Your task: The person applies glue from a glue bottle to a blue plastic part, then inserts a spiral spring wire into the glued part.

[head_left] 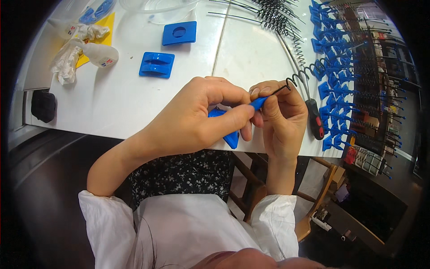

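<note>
My left hand [197, 107] pinches a small blue plastic piece [258, 103] between thumb and fingers, above the table's near edge. Closed on the other side, my right hand [286, 121] grips the black coiled wire [290, 83] where its straight end meets that blue piece. From there the coil runs up to the right. Whether the wire sits inside the blue piece is hidden by my fingers. Partly behind my left hand is a larger blue plastic part [231, 139]. A screwdriver with a black and red handle [315, 119] lies just right of my right hand.
Two blue square bases [179, 33] [156, 65] lie at the far left-centre. A white bottle [101, 54] rests near crumpled tissue and a yellow sheet [105, 38]. Many black coiled wires [277, 18] are heaped at the back. Blue assemblies [331, 80] line the right edge.
</note>
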